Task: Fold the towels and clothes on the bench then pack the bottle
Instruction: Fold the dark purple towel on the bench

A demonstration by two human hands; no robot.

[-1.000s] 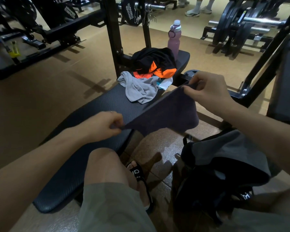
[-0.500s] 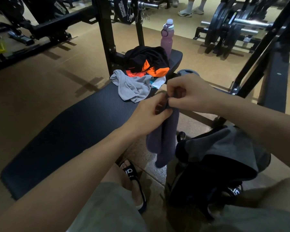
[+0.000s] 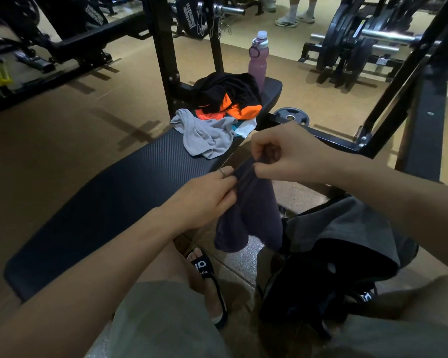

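Folding: both hands, left [image 3: 204, 195] and right [image 3: 292, 153], pinch the towel [image 3: 254, 215] top.
Risk: loose grip drops towel onto floor [image 3: 243, 262].

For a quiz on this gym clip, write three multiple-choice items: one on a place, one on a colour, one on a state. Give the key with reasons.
1. Where does the bottle stand?
A. on the far end of the bench
B. on the floor
C. inside the bag

2. What colour shows among the black garment in the pile?
A. yellow
B. orange
C. red

3. What state is the dark purple towel in?
A. spread flat on the bench
B. packed in the bag
C. held up by both hands, hanging doubled over

Key: 1 A, it stands upright on the pad beyond the clothes. 2 B, orange panels show under the black cloth. 3 C, the left hand and right hand pinch its top edge close together, and the rest hangs down beside the bench.
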